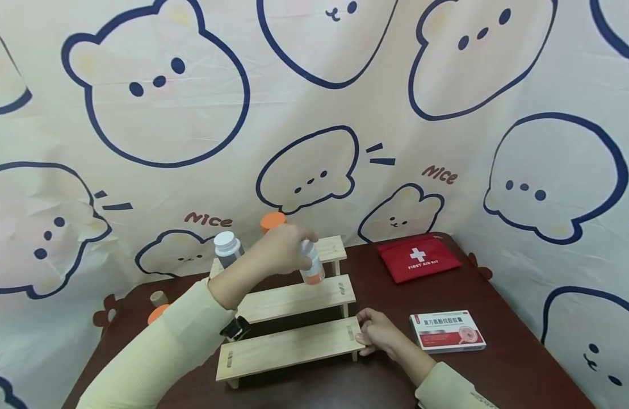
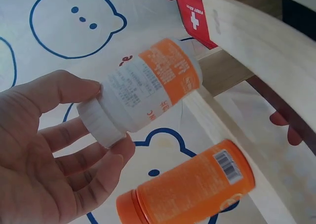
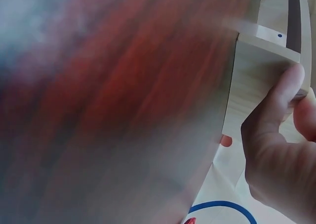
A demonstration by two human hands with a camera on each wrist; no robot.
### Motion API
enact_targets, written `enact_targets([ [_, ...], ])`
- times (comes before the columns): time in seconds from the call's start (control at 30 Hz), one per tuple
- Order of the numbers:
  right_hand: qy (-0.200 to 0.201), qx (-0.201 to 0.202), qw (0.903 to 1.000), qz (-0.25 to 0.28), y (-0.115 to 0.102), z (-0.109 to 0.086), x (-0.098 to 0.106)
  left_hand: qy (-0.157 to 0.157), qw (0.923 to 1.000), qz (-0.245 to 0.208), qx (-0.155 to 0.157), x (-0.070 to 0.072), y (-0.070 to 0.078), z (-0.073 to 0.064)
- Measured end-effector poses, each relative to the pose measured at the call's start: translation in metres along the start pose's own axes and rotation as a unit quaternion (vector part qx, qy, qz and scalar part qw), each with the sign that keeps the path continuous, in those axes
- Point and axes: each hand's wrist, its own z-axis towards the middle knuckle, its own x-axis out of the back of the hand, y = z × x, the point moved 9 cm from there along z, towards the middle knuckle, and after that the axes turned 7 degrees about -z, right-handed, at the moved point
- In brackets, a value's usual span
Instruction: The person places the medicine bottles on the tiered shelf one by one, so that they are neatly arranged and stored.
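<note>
From where I stood, the brown counter [image 1: 514, 375] carried a three-tier wooden rack [image 1: 289, 349], then a red first aid kit [image 1: 419, 258] and a flat white-and-red box [image 1: 447, 331] to its right. The right hand [image 1: 378, 332] gripped the lowest tier's right end; the left hand [image 1: 281, 250] pinched, by its cap [image 2: 101, 124], a white-and-orange bottle [image 2: 148, 88] near the middle tier's right end, contact undeterminable.
</note>
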Motion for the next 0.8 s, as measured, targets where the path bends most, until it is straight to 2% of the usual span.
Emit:
enact_targets([
  [0.23,0.019,-0.010,0.9998,-0.004,-0.002,-0.002,-0.002,0.025,0.9996,0.006,-0.008,0.010,0.010,0.024],
  [0.43,0.026,-0.013,0.9996,0.002,-0.002,0.000,-0.001,0.028,0.9991,0.032,0.006,0.011,0.011,0.044],
  [0.8,0.010,-0.017,0.9997,0.016,0.002,-0.002,-0.004,0.014,0.9975,0.066,0.020,-0.004,0.000,0.059],
])
